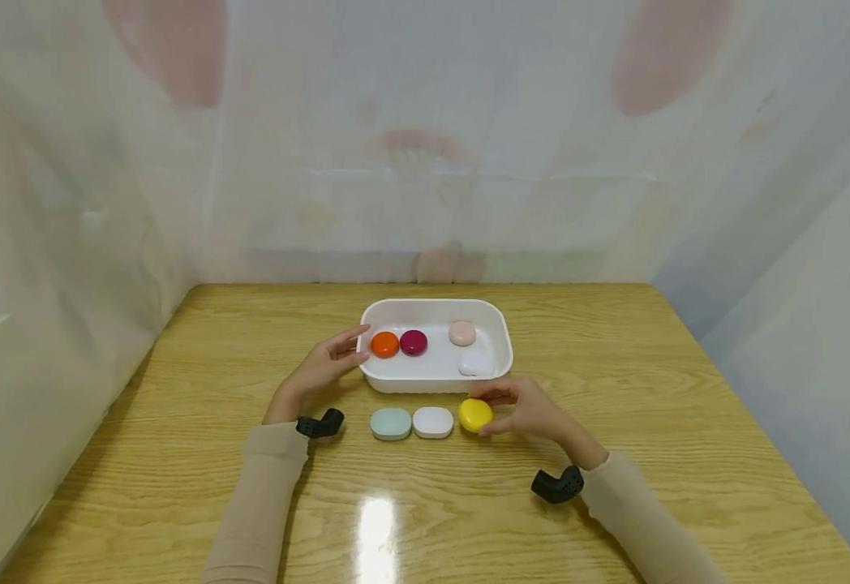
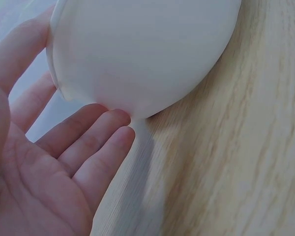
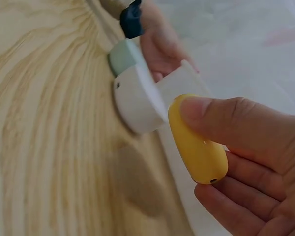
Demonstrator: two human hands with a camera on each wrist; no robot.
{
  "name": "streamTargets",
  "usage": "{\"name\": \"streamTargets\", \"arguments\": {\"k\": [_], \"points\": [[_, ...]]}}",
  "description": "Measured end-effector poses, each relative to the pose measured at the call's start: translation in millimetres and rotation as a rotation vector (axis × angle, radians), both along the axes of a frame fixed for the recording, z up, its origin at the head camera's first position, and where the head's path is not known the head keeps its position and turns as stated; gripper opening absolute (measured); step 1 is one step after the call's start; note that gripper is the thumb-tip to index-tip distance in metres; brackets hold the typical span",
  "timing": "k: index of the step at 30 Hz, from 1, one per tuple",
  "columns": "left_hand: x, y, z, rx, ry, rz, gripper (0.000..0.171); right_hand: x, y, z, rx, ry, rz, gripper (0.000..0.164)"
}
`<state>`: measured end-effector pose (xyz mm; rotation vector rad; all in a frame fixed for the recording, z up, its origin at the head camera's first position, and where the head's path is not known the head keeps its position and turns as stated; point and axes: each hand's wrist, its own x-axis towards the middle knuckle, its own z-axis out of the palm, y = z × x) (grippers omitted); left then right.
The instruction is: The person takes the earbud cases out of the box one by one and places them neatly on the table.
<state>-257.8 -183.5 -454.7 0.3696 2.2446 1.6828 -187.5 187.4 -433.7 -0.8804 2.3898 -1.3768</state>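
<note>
My right hand (image 1: 530,410) pinches a small, round, glossy yellow case (image 1: 475,415) between thumb and fingertips. In the right wrist view the yellow case (image 3: 199,142) is tilted and raised above the tabletop, a tiny dark notch on its lower edge. My left hand (image 1: 326,361) touches the left end of a white rectangular tub (image 1: 440,386), fingers loosely extended along its rim and outer wall (image 2: 142,54). Inside the tub lie an orange round case (image 1: 384,345), a magenta one (image 1: 414,342), a pale pink one (image 1: 461,332) and a white one (image 1: 476,364).
In front of the tub, a mint oval case (image 1: 391,424) and a white oval case (image 1: 433,422) sit side by side on the wood-grain table (image 1: 177,454). Pale patterned curtains (image 1: 425,211) hang behind the table and along both sides.
</note>
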Motion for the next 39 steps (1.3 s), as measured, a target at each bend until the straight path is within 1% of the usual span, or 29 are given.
{"name": "streamTargets", "arguments": {"k": [4, 8, 12, 17, 19, 23, 27, 30, 34, 39], "points": [[0.2, 0.4, 0.3, -0.006, 0.003, -0.006, 0.062, -1.0, -0.2, -9.4, -0.015, 0.008, 0.005, 0.049], [0.2, 1.2, 0.9, -0.005, -0.001, -0.005, 0.062, -1.2, -0.5, -15.1, -0.031, 0.022, 0.013, 0.048], [-0.2, 2.1, 1.4, 0.004, -0.012, 0.003, 0.062, -1.0, -0.6, -20.1, -0.006, 0.037, 0.014, 0.047], [-0.9, 2.2, 1.0, 0.01, 0.003, -0.006, 0.063, 0.5, -1.5, -22.9, 0.034, 0.044, -0.001, 0.048], [-0.9, 1.9, 0.7, 0.009, 0.013, -0.01, 0.063, 1.1, -2.0, -22.5, 0.032, 0.051, 0.003, 0.049], [-0.7, 1.4, 0.5, 0.008, 0.005, -0.002, 0.062, 0.9, -2.7, -22.7, 0.024, 0.068, 0.023, 0.05], [0.3, 2.0, 0.2, 0.011, -0.003, -0.008, 0.064, 1.3, -0.6, -20.7, 0.02, 0.044, 0.027, 0.053], [0.7, 2.6, -0.1, 0.009, -0.004, -0.01, 0.065, 2.2, 3.5, -14.9, 0.01, 0.043, 0.036, 0.053], [0.1, 2.1, 0.4, 0.006, -0.008, -0.002, 0.064, 3.6, 6.9, -1.7, -0.033, 0.052, 0.061, 0.05], [0.4, 0.7, 0.8, 0.014, -0.014, 0.0, 0.063, 2.6, 2.0, 16.2, -0.073, 0.051, 0.08, 0.047]]}}
